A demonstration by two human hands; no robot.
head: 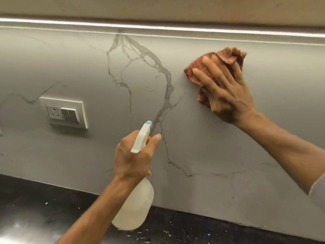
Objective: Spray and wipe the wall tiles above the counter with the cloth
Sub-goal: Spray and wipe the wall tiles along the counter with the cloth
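The grey marble-veined wall tiles (219,155) fill most of the view above the black counter (44,208). My right hand (226,92) presses a crumpled brown-orange cloth (226,55) flat against the wall at the upper right. My left hand (133,157) grips the neck of a translucent white spray bottle (135,208), whose white trigger head with a blue nozzle points up at the wall near a dark vein. The index finger lies by the trigger. A few small brownish specks (149,89) mark the tile between the veins.
A white socket and switch plate (65,111) is set in the wall at the left. A lit strip (158,27) runs along the underside of the upper cabinet. The black counter shows white flecks along its front.
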